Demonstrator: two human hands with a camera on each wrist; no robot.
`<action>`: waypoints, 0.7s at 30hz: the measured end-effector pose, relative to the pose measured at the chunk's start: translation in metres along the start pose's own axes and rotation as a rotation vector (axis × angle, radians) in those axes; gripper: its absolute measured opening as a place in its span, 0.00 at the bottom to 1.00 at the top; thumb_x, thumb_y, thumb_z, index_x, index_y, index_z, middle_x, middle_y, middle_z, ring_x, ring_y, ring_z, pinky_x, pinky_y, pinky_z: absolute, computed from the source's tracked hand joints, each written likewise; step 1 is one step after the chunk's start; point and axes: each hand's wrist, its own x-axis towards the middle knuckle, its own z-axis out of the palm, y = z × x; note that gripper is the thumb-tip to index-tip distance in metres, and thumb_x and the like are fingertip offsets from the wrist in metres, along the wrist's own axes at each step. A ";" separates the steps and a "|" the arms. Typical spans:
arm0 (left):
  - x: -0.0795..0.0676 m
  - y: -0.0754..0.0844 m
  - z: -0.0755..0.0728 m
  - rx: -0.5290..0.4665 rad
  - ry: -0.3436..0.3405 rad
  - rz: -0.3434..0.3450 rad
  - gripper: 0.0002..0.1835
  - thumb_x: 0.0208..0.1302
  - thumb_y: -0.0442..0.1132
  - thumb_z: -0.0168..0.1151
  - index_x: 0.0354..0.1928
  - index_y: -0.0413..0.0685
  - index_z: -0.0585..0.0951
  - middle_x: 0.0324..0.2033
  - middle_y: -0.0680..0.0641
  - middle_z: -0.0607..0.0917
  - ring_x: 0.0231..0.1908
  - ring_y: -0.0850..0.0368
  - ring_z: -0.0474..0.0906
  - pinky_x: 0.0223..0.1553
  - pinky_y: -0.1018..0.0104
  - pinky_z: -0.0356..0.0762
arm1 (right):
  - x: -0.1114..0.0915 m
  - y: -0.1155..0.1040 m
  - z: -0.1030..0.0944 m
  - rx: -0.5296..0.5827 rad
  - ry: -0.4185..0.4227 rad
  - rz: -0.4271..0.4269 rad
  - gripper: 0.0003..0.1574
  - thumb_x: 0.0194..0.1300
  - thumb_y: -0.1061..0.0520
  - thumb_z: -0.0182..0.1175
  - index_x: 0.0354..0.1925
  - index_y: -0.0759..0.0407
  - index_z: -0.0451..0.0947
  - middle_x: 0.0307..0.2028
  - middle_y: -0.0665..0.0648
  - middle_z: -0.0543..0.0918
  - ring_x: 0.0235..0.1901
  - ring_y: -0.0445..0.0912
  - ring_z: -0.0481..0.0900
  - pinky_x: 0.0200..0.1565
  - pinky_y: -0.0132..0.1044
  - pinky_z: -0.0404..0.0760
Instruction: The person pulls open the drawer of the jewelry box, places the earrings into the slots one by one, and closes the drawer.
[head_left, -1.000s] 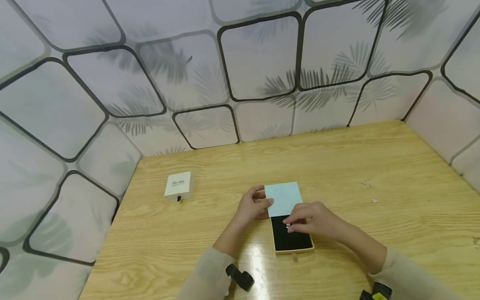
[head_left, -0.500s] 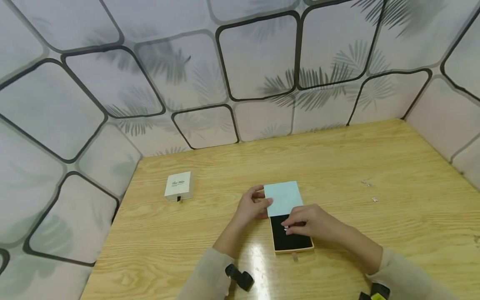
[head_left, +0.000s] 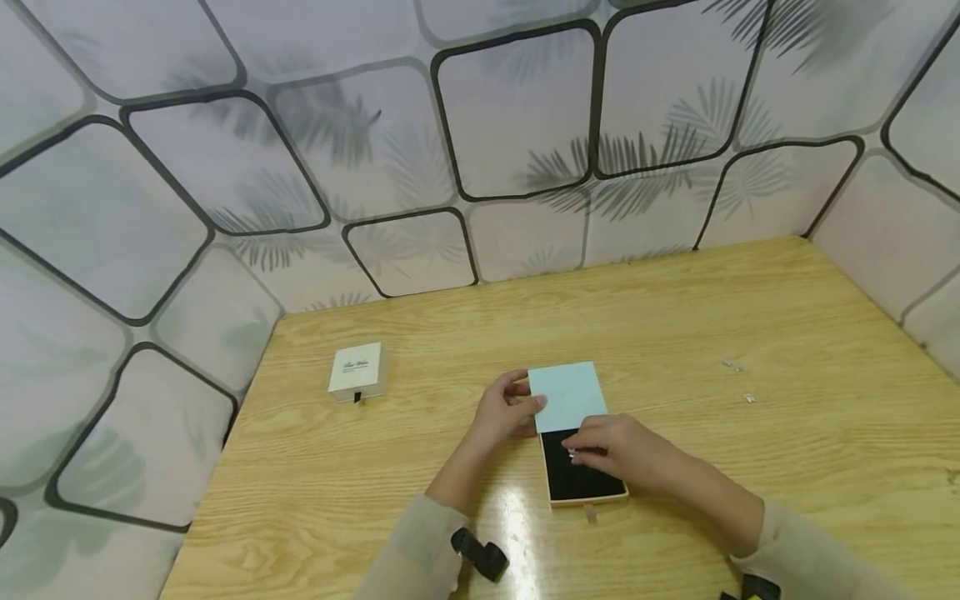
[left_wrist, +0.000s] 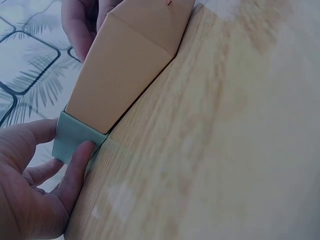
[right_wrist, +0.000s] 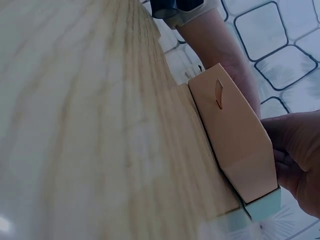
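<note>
At the far left of the table (head_left: 435,333) sits a white box (head_left: 356,372). Next, the left hand (head_left: 504,408) holds a pale-blue sleeve (head_left: 566,396) by its left edge, thumb and fingers bent about it; it looks like light, stiff card, better steadied by its sides than squeezed. From it juts a drawer (head_left: 588,502) with a black pad (head_left: 562,483). Over the pad, the right hand (head_left: 618,446) pinches a small shiny piece (head_left: 573,452) between nearly closed fingertips; whether it touches the pad cannot be told. It seems light, hard and slippery, suiting a fingertip hold at its edges. Further right lie more tiny pieces (head_left: 749,399).
</note>
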 end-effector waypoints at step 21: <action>0.003 -0.003 0.001 0.003 0.020 0.002 0.31 0.61 0.36 0.63 0.66 0.41 0.65 0.53 0.38 0.71 0.38 0.56 0.74 0.34 0.57 0.85 | 0.014 -0.029 -0.006 -0.354 -0.182 0.214 0.04 0.54 0.62 0.68 0.30 0.61 0.82 0.23 0.49 0.72 0.22 0.38 0.70 0.25 0.26 0.74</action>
